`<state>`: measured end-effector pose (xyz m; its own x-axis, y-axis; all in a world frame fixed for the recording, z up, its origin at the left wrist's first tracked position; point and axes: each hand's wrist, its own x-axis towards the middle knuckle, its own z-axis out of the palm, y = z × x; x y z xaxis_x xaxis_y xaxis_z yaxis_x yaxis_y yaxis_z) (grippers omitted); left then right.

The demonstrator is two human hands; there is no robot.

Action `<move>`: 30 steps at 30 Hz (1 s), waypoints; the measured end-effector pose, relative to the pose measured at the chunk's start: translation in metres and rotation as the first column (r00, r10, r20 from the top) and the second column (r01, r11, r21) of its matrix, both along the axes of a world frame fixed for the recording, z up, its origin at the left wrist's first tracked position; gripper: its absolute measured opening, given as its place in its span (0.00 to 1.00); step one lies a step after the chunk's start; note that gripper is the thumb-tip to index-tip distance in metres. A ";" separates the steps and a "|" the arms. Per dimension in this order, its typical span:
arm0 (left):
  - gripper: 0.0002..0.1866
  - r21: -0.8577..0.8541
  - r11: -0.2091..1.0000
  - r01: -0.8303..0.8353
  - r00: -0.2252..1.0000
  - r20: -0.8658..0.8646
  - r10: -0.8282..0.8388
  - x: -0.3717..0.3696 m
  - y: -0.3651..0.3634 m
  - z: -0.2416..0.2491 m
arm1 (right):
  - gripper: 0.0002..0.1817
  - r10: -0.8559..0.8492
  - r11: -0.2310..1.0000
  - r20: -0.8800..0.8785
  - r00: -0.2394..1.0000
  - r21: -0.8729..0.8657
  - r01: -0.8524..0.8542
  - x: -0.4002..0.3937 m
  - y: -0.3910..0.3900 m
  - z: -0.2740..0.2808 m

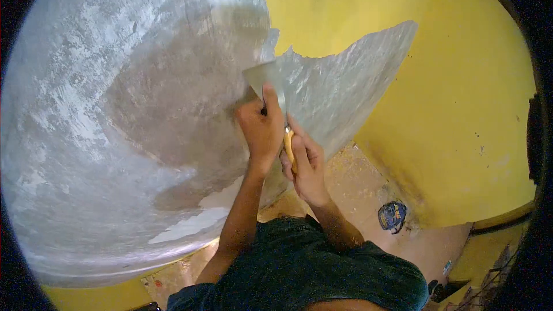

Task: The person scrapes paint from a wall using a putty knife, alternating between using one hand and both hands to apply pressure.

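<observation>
My left hand [263, 133] is closed around a broad flat scraper blade [259, 74], its thumb laid up along the metal; a small dark part shows between the fingers. Just right of it, my right hand [309, 167] grips the yellow handle [289, 147] of a putty knife, whose narrow metal reaches up beside the left hand. The two tools overlap near the top, so their outlines are hard to separate. Both hands are in front of a wall coated in grey [340, 86], with a brownish darker patch [178, 92] to the left.
Bare yellow wall [455, 109] meets the grey coat along a jagged edge at the upper right. Below, the floor [351, 187] is stained and dusty. A dark blue printed object [392, 216] lies on it near the wall's base. Thin dark sticks [498, 276] show at the lower right.
</observation>
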<state>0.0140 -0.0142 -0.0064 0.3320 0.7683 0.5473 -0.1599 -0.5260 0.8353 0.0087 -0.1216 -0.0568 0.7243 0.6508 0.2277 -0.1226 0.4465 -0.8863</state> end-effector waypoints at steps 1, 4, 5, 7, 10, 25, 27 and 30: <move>0.29 0.038 0.999 -0.003 0.999 0.033 0.001 0.001 0.000 -0.001 | 0.26 0.006 0.999 0.006 1.000 0.038 -0.006 0.001 0.003 -0.002; 0.30 0.053 0.998 0.029 0.996 0.084 -0.034 0.005 0.003 0.007 | 0.26 0.018 0.998 -0.012 1.000 0.052 -0.017 0.008 0.003 0.013; 0.30 0.038 0.996 0.076 0.990 0.113 -0.079 0.006 0.002 0.009 | 0.26 0.021 0.999 -0.019 1.000 0.042 -0.021 0.007 -0.002 0.014; 0.30 0.049 0.999 0.018 0.996 0.081 -0.022 -0.001 -0.001 0.003 | 0.25 0.135 0.991 -0.064 0.989 0.033 -0.133 0.008 -0.008 0.019; 0.30 0.051 0.998 -0.027 0.996 0.091 0.022 -0.001 -0.005 0.006 | 0.26 0.097 0.995 -0.056 0.994 0.045 -0.095 0.002 -0.005 0.011; 0.29 -0.070 0.989 -0.129 0.983 0.121 0.136 0.013 -0.015 -0.007 | 0.24 -0.028 0.999 0.053 0.998 0.039 0.026 0.012 -0.005 0.004; 0.29 -0.077 0.985 -0.154 0.980 0.114 0.162 0.015 -0.013 -0.006 | 0.24 -0.048 0.998 0.092 0.995 0.032 0.045 0.016 -0.004 0.007; 0.29 -0.047 0.990 -0.134 0.988 0.070 0.137 0.014 -0.014 0.000 | 0.24 -0.037 0.999 0.104 0.994 0.012 0.036 0.018 -0.005 0.012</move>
<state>0.0277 -0.0277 -0.0062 0.1837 0.8263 0.5325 -0.1506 -0.5117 0.8459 0.0268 -0.1265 -0.0443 0.7192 0.6220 0.3097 -0.0129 0.4576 -0.8891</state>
